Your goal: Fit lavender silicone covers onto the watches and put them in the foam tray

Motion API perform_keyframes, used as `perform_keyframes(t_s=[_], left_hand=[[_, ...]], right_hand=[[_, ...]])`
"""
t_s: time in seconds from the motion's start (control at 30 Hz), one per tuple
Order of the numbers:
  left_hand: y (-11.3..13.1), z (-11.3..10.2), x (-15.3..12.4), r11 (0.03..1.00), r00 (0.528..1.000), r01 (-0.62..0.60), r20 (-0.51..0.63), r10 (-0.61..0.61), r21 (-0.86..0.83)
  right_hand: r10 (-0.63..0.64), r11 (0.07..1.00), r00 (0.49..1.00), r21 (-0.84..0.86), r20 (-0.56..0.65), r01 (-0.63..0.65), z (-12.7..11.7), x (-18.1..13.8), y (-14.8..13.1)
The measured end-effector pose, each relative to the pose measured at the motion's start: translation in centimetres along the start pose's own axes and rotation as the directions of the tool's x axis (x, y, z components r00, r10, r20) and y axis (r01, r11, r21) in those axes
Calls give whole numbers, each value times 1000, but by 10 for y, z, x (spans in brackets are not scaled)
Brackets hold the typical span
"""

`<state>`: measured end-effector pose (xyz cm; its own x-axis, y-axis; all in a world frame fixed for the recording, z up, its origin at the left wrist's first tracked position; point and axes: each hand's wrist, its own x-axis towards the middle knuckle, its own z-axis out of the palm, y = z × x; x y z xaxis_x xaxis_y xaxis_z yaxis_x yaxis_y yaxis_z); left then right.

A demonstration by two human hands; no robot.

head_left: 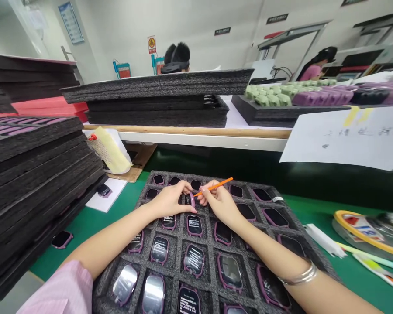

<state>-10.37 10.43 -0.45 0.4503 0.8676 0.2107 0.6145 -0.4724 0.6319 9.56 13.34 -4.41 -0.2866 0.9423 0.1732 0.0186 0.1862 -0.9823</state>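
Note:
My left hand (177, 199) grips a purple smartwatch case (192, 199) by its edges, tilted on its side above the foam tray. In my right hand (218, 200) is a thin orange stick (221, 183), pinched like a pen, its tip at the side of that watch. Both hands are over the black foam tray (211, 250), whose pockets hold several purple-framed watches. Some screens, such as on the watch (194, 260) below my hands, show lines of white text; others are dark. Parts of the tray are hidden under my forearms.
Stacked black foam trays (36, 174) rise on the left, with a loose watch (62, 239) beside them. A shelf (196, 136) with more foam runs across the back. A tape roll (363, 231) and pens lie right. A person (177, 56) sits beyond the shelf; another (316, 67) is farther right.

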Motion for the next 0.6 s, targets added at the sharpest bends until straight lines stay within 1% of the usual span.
perform_keyframes(t_s=[0.13, 0.27, 0.4, 0.43, 0.47, 0.53, 0.6], left_hand=[[-1, 1, 0, 1000, 1000, -8, -4, 8, 8], [-1, 0, 0, 997, 999, -52, -11, 53, 54], [10, -2, -5, 982, 990, -121, -61, 131, 145], [15, -1, -7, 976, 987, -144, -54, 155, 163], [20, 1, -10, 969, 983, -172, -30, 180, 177], [31, 6, -16, 951, 972, -235, 58, 228, 200], [40, 10, -24, 932, 959, -277, 133, 252, 235]], right_hand=[[-15, 1000, 1000, -16, 18, 15, -1, -2, -2], [-21, 999, 999, -35, 26, 22, -2, -2, -3], [-13, 999, 1000, -48, 14, 14, -2, -3, -3], [-11, 999, 1000, -52, 8, 11, -2, -3, -3], [-8, 998, 1000, -56, 0, 8, -2, -3, -4], [-8, 998, 1000, -62, -19, 7, -3, -1, -8], [-19, 998, 998, -65, -53, 16, -3, 1, -16]])
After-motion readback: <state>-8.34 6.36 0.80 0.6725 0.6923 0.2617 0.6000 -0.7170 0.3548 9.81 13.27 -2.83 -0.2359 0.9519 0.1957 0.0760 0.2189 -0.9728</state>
